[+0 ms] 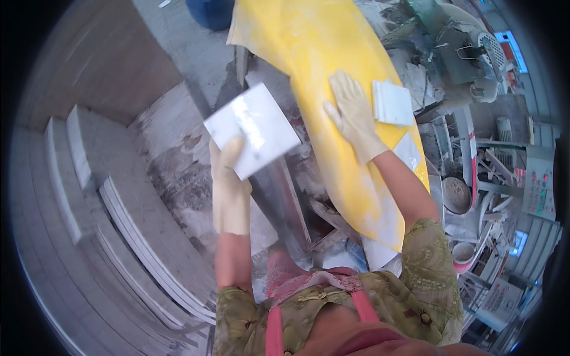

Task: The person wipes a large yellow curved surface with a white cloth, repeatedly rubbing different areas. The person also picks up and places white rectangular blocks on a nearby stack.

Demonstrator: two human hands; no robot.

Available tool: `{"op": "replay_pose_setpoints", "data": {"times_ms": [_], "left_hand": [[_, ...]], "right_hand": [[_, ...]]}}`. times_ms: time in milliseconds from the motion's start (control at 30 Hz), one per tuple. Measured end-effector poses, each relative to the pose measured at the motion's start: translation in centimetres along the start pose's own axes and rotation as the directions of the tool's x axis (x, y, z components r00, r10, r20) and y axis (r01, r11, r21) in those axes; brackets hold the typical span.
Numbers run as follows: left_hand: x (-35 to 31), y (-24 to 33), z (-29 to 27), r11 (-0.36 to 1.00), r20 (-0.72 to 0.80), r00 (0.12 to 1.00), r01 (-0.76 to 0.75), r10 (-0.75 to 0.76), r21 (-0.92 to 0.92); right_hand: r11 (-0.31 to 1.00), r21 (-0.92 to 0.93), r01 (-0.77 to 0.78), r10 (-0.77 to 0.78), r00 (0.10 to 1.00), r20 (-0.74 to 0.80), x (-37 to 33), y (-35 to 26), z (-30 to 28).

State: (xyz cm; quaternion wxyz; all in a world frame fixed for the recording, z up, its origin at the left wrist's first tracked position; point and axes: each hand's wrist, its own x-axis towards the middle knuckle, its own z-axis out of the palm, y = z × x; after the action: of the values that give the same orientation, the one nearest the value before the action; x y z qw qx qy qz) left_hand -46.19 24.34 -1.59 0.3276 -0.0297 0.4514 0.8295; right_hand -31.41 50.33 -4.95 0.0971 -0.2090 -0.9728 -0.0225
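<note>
My left hand [228, 172], in a cream rubber glove, grips a square white tile [261, 127] by its near left edge. The thumb lies on the glossy top face and the other fingers are hidden beneath. Light glares off the tile's middle. Flat on a yellow sheet [285, 35] rests my right hand [354, 115], gloved alike, its fingers stretched out and nothing in it. Just right of those fingers, a small stack of white tiles [393, 104] lies on the sheet. Another pale tile piece [408, 151] sits beside my right wrist.
Stacked pale slabs [142, 237] line the left side, below a brown panel [101, 59]. A blue barrel [211, 13] stands at the far edge. To the right are a dusty motor [488, 65], a round bucket of grey material [456, 194] and a control panel with lit buttons [540, 187].
</note>
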Motion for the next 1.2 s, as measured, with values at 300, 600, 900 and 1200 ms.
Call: {"op": "replay_pose_setpoints", "data": {"times_ms": [300,600,900,1200], "left_hand": [[19.6,-0.8,19.2,0.992,0.152,0.988,0.013,0.006,-0.124],[32.1,-8.2,30.6,0.958,0.228,0.969,-0.024,0.093,-0.287],[33.7,-9.5,32.1,0.982,0.274,0.958,-0.033,0.085,-0.188],[34.6,-6.3,31.2,0.959,0.313,0.945,-0.174,0.098,0.225]], "right_hand": [[0.976,0.187,-0.116,0.098,0.990,0.101,0.8,-0.8,-2.6],[0.967,0.220,-0.126,0.083,0.977,0.195,1.6,-0.2,-2.9],[0.944,0.277,-0.179,0.109,0.962,0.252,1.7,-0.5,-3.8],[0.934,0.309,-0.179,0.113,0.969,0.217,1.5,-0.4,-4.0]]}}
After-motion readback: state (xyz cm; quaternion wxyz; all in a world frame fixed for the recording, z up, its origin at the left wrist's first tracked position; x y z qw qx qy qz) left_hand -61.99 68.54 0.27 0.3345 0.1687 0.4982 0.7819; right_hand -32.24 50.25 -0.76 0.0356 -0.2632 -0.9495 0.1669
